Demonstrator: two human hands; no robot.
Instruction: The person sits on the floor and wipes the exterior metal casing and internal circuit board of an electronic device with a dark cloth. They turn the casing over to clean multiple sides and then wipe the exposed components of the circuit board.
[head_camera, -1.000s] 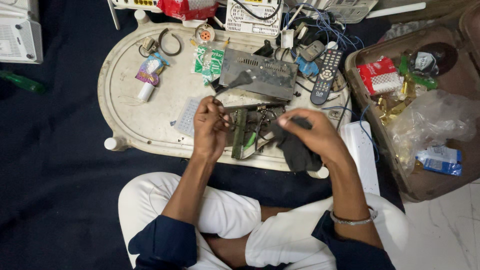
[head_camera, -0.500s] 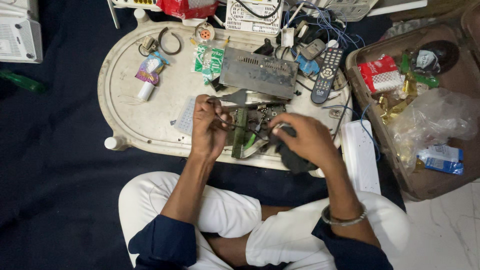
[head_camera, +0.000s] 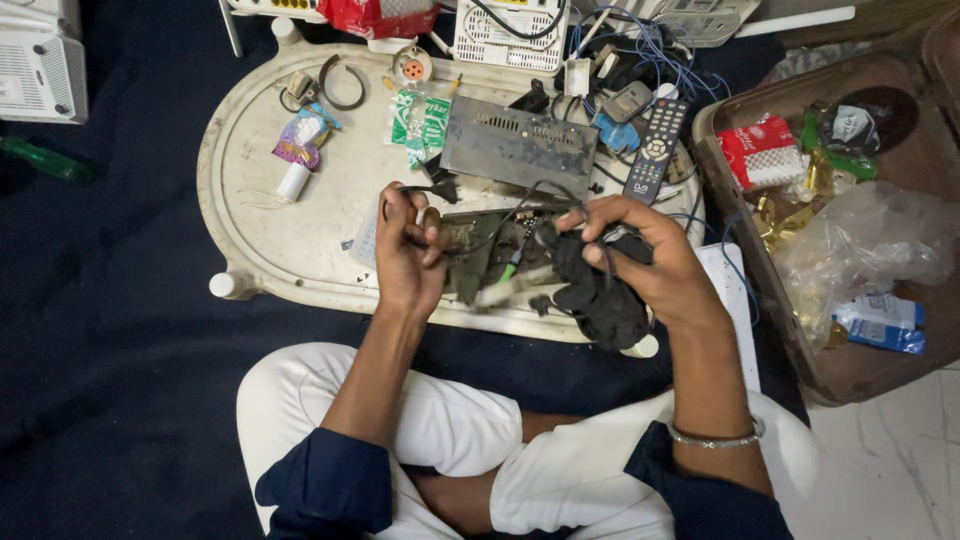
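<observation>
My left hand is closed around a thin black wire over the front of the low white oval table. My right hand grips a black bundle of cloth and cable at the table's front right edge. The wire runs between both hands. Under it lies a green circuit board, partly hidden by my fingers. A grey metal device case sits just beyond the hands.
A black remote control, tangled blue and black cables, green packets and a small tube lie on the table. An open brown suitcase with packets and a plastic bag stands on the right. A white box sits far left.
My right hand has drawn the black bundle left and up, closer to the board, and the wire now stretches between both hands. My left hand has stayed in place.
</observation>
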